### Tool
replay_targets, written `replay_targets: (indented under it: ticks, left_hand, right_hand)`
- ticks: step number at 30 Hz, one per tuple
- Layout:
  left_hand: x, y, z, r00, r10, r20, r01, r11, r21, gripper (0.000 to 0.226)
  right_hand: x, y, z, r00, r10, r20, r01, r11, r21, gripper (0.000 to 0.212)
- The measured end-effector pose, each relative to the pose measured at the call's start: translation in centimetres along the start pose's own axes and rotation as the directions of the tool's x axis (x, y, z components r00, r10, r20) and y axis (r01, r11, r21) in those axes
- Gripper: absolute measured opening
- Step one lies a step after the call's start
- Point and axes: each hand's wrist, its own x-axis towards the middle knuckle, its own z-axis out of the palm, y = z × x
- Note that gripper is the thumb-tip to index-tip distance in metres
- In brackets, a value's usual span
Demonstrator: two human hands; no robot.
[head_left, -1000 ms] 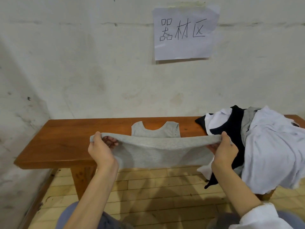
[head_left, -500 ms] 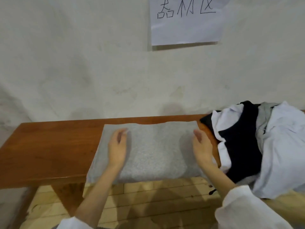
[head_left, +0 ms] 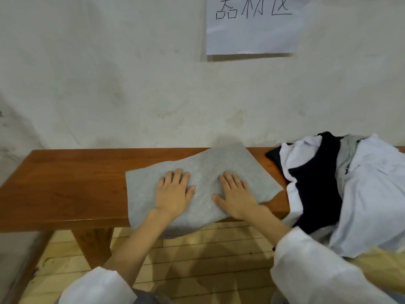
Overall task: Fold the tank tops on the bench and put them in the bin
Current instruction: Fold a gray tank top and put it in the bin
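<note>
A grey tank top (head_left: 206, 165), folded in half, lies flat on the brown wooden bench (head_left: 65, 183), its near edge hanging over the front. My left hand (head_left: 174, 193) presses flat on its left half with fingers straight. My right hand (head_left: 235, 194) presses flat on its right half, fingers spread. A heap of unfolded tops (head_left: 341, 189), white, black and grey, sits on the bench's right end and drapes over its front. No bin is in view.
A plaster wall rises directly behind the bench, with a paper sign (head_left: 252, 25) taped above. Bare bench top stretches left of the grey top. Wooden floorboards (head_left: 197, 260) run below, and a bench leg (head_left: 92, 244) stands at the left.
The grey top, held up by its hem a second ago, has been laid folded on the bench. Both hands moved closer together on it, and the cloth now sits skewed.
</note>
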Motion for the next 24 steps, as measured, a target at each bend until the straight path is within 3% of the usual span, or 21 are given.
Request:
replay_targets:
  ticks: [2, 4, 7, 10, 12, 15, 18, 20, 24]
  left_hand:
    - [-0.7, 0.2, -0.5, 0.995, 0.004, -0.095, 0.002, 0.998, 0.069, 0.052]
    - [-1.2, 0.5, -1.0, 0.983, 0.001, -0.182, 0.008, 0.999, 0.053, 0.036]
    - [-2.3, 1.0, -0.6, 0.985, 0.091, -0.147, -0.089, 0.996, 0.020, 0.035]
    - [-3.6, 1.0, 0.7, 0.968, 0.225, -0.108, -0.224, 0.974, 0.025, 0.052]
    - [-4.3, 1.2, 0.7, 0.967, 0.226, -0.118, -0.225, 0.974, 0.019, 0.051]
    - [-5.2, 1.8, 0.2, 0.956, 0.247, -0.158, -0.248, 0.969, 0.010, 0.046]
    - [-4.6, 1.6, -0.3, 0.927, 0.313, -0.206, -0.317, 0.948, 0.014, 0.040]
    - [-3.6, 1.0, -0.6, 0.910, 0.383, -0.156, -0.394, 0.918, -0.045, 0.048]
    - [-1.9, -0.1, -0.3, 0.912, 0.405, 0.062, -0.398, 0.912, -0.101, 0.099]
  right_hand:
    - [1.3, 1.4, -2.0, 0.991, -0.067, 0.112, 0.073, 0.996, -0.053, 0.073]
    - [1.7, 1.7, -3.0, 0.988, -0.085, 0.129, 0.103, 0.984, -0.145, 0.071]
    - [0.2, 0.1, -1.9, 1.000, -0.027, -0.009, 0.026, 0.987, -0.158, 0.065]
    - [-1.8, -0.7, 0.8, 0.990, 0.075, -0.123, -0.076, 0.997, -0.005, 0.064]
    - [-2.3, 0.1, 2.0, 0.987, 0.067, -0.149, -0.064, 0.998, 0.028, 0.078]
    - [-1.5, 2.0, 2.0, 0.991, -0.050, -0.125, 0.047, 0.999, -0.028, 0.117]
    - [-0.5, 3.6, 0.9, 0.982, -0.180, -0.056, 0.172, 0.977, -0.128, 0.121]
    - [-0.1, 4.1, -0.2, 0.968, -0.251, -0.016, 0.242, 0.948, -0.208, 0.114]
    - [-0.8, 4.0, -0.1, 0.939, -0.338, -0.063, 0.320, 0.926, -0.202, 0.098]
